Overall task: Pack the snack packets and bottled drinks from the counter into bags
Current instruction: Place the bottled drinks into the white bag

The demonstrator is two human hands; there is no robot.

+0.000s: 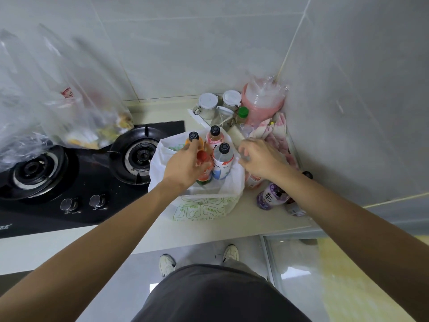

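A white plastic bag [204,205] with green print stands open on the counter. Inside it stand an orange drink bottle [193,138], a pink one [214,135], a pale blue one [223,159] and a red-capped bottle [203,168]. My left hand [185,163] is closed around the red-capped bottle inside the bag. My right hand [257,156] pinches the bag's right edge. A purple bottle [270,196] lies on the counter to the right of the bag, with another pink-labelled bottle [253,181] partly hidden under my right wrist.
A black two-burner gas hob [76,173] lies left of the bag. Clear plastic bags [58,96] holding snack packets hang at upper left. Jars [207,105], a pink stack in plastic [262,101] and cloths [276,133] fill the back corner against the tiled wall.
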